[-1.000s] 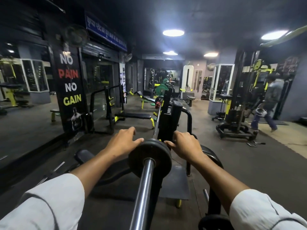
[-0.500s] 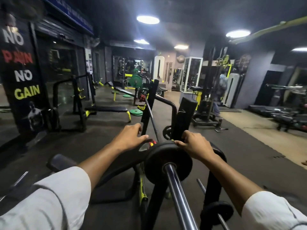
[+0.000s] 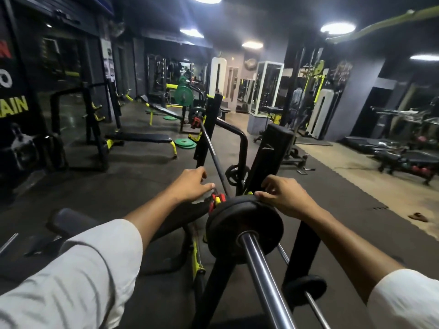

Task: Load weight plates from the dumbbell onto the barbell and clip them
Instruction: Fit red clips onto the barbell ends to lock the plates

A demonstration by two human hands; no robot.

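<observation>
Gym floor (image 3: 142, 176): dark rubber mat, benches and racks all round you, well apart from your station.
Rack (image 3: 273, 148): black uprights just behind the plate; they carry the bar so you can load it from the end.
Barbell (image 3: 263, 276): steel sleeve runs from bottom centre up to the plate, far end lies across the rack toward a red collar.
Weight plate (image 3: 244, 226): black, already threaded on the sleeve, seated well in from the sleeve's end, near the rack upright.
Second plate (image 3: 305, 289): small black one low on the right on a thin bar, likely the dumbbell you're taking from, still loaded.
Right hand (image 3: 285, 195): your fingers curl over the plate's top rim, gripping it, probably to press it flush.
Left hand (image 3: 192, 184): loosely curled, palm down, just beside the clip; whether it pinches anything, can't tell.
Clip (image 3: 217, 200): red and yellow, inboard of the plate, touching or nearly so; outer side of the plate is not yet clipped.
Wall banner (image 3: 14, 105): yellow letters "AIN" readable, rest cropped.
</observation>
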